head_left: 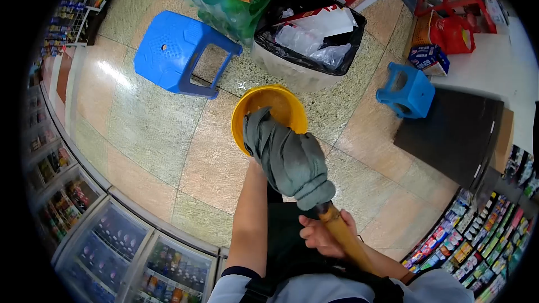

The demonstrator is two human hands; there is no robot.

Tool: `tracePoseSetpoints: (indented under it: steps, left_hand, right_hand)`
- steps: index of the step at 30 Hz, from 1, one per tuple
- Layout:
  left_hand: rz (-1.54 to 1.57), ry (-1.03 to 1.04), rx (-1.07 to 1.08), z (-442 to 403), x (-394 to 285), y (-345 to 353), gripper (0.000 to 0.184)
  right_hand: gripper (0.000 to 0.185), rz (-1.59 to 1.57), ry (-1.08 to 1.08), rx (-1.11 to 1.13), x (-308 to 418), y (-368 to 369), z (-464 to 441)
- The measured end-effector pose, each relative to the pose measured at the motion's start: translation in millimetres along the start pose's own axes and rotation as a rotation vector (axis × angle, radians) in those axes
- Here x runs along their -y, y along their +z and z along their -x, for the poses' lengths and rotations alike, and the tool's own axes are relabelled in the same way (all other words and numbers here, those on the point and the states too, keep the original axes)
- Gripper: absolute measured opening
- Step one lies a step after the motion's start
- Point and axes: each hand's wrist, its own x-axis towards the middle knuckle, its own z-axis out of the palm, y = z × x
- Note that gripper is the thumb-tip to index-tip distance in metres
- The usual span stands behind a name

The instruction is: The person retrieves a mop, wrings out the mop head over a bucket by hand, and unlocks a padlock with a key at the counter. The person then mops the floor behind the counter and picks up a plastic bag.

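A mop with a twisted grey-green cloth head [289, 154] and a wooden handle [345, 238] slants across the middle of the view. My right hand [323, 235] is closed around the handle just below the cloth, fingers curled at its left side. My left forearm reaches forward to the mop head, and the cloth hides my left hand, so its fingers do not show. Beyond the cloth a yellow bucket [269, 92] stands on the tiled floor. The far end of the mop head overlaps the bucket's rim and left part of its opening.
A blue stool [168, 50] stands left of the bucket. A bin with a black liner [264, 36] holds rubbish behind it, beside green bottles [219, 14] under a carton. At right are a smaller blue stool [415, 92] and a dark cabinet [449, 129]. Glass-door coolers [112, 235] line the left.
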Motion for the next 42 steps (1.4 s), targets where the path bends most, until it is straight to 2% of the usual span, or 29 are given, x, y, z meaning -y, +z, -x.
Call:
tracePoseSetpoints:
  steps: [2,3,5,6,8,9,10,11,12,14,16,18,21,22,24,25,26,27,28,29,30,32,33,35,36,39,41,42]
  left_hand:
    - [-0.013,-0.028,-0.018,-3,-4,0,0.037]
    - [-0.017,-0.049,-0.028,-6,-7,0,0.036]
    - [-0.034,-0.090,-0.056,-13,-17,2,0.036]
    - [-0.055,-0.108,-0.071,-16,-25,6,0.035]
    - [-0.125,-0.145,-0.115,-19,-42,20,0.035]
    - [-0.178,-0.162,-0.140,-18,-50,30,0.034]
    - [-0.285,-0.186,-0.184,-14,-58,45,0.034]
    - [-0.378,-0.210,-0.224,-9,-63,60,0.034]
    - [-0.599,-0.226,-0.302,-2,-67,78,0.032]
    - [-0.677,-0.214,-0.335,-1,-62,83,0.034]
    - [-0.860,0.003,-0.354,-5,-53,67,0.034]
    - [-0.876,0.027,-0.349,-10,-45,51,0.036]
    - [-1.020,0.326,-0.592,-23,-31,17,0.038]
    - [-1.013,0.325,-0.594,-28,-25,6,0.038]
    - [-0.998,0.377,-0.886,-37,-10,-15,0.037]
    - [-0.885,0.321,-1.071,-40,-5,-20,0.040]
    - [-0.876,0.315,-1.070,-40,-2,-26,0.040]
    - [-0.615,0.278,-1.074,-36,2,-26,0.042]
    - [-0.356,0.239,-1.068,-32,7,-31,0.044]
    - [-0.257,0.213,-0.986,-35,8,-56,0.046]
    - [-0.251,0.212,-0.990,-35,8,-73,0.046]
    - [-0.134,0.120,-0.715,-34,6,-93,0.044]
    - [-0.131,0.127,-0.717,-29,5,-86,0.044]
    - [-0.003,-0.053,-0.272,-19,6,-57,0.045]
    - [-0.005,-0.048,-0.275,-17,8,-52,0.045]
    - [0.150,-0.068,-0.100,-14,21,-39,0.043]
    - [0.130,-0.102,-0.058,-14,31,-30,0.042]
    - [0.109,-0.122,-0.034,-13,35,-24,0.042]
  right_hand:
    - [0.064,-0.259,0.276,0.306,9,7,5]
    - [0.064,-0.259,0.268,0.306,11,1,8]
    - [0.052,-0.319,0.365,0.510,14,-15,13]
    - [0.052,-0.320,0.361,0.511,19,-11,21]
    - [0.036,0.184,0.324,-0.078,33,6,41]
    - [0.027,0.323,0.346,-0.181,41,11,43]
    - [0.027,0.321,0.345,-0.178,47,14,43]
    - [0.027,0.465,0.355,-0.302,53,16,43]
    - [0.027,0.608,0.363,-0.427,58,18,41]
    - [0.024,0.674,0.368,-0.463,63,16,30]
    - [0.020,0.864,0.358,-0.617,69,4,15]
    - [0.019,0.936,0.309,-0.653,79,-18,-4]
    - [0.019,1.110,0.220,-0.764,94,-47,-37]
    - [0.018,1.183,0.154,-0.810,101,-56,-48]
    - [0.019,1.300,0.065,-0.875,117,-71,-65]
    - [0.019,1.338,0.060,-0.894,125,-74,-71]
    - [0.020,1.379,0.054,-0.912,132,-76,-75]
    - [0.020,1.384,0.058,-0.923,135,-75,-75]
    - [0.023,1.427,0.001,-0.913,137,-74,-74]
    - [0.025,1.468,-0.056,-0.899,137,-72,-73]
    - [0.025,1.471,-0.050,-0.902,133,-65,-69]
    - [0.028,1.486,-0.084,-0.840,115,-39,-55]
    - [0.028,1.491,-0.079,-0.835,106,-27,-47]
    - [0.030,1.211,-0.087,-0.769,86,-8,-28]
    - [0.034,1.247,-0.050,-0.676,79,-5,-15]
    - [0.033,1.240,-0.050,-0.637,48,11,13]
    - [0.037,0.815,-0.096,-0.459,33,12,26]
    - [0.037,0.813,-0.095,-0.459,26,3,31]
